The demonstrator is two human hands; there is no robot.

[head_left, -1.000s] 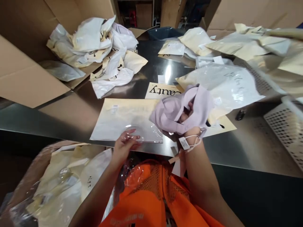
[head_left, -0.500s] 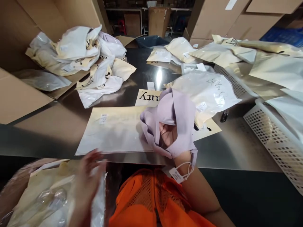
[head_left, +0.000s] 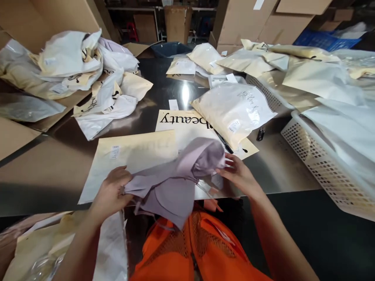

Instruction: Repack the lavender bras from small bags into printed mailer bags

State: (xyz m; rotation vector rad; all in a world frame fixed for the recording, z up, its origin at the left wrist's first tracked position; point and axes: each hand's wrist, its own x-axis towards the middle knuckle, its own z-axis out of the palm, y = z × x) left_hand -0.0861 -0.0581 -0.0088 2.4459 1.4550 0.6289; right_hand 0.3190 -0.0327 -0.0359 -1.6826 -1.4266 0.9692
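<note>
Above the near edge of the metal table (head_left: 272, 177), we hold a purple garment (head_left: 171, 191) stretched out sideways, its lower folds hanging down in front of our orange vest (head_left: 164, 257). Our left hand (head_left: 113, 191) has its fingers curled around one end of the cloth, gripping it between thumb and fingers. Our right hand (head_left: 238, 173) is at the other end, fingers a little spread and touching the cloth where it bunches into a rounded fold; we cannot tell whether they pinch it.

Behind the left hand, a flat bag (head_left: 131, 154) lies on the table with a barcode label (head_left: 115, 152) near its far left corner, and the garment covers part of its right side. Just beyond, we see a printed sheet (head_left: 178, 123) with "beauty" reading upside down to us. A plump white bag (head_left: 234, 107) with handwriting on it rests over the right part of that sheet, and a black pen (head_left: 224, 141) lies at its near edge. To the right are a small black object (head_left: 260, 134), too small for us to name, and a white basket (head_left: 319, 164) with holes in its wall. On our far left, a heap of bags (head_left: 70, 54) sits by a cardboard box (head_left: 68, 15); more bags (head_left: 38, 251) lie below the table edge, beside our left forearm.
</note>
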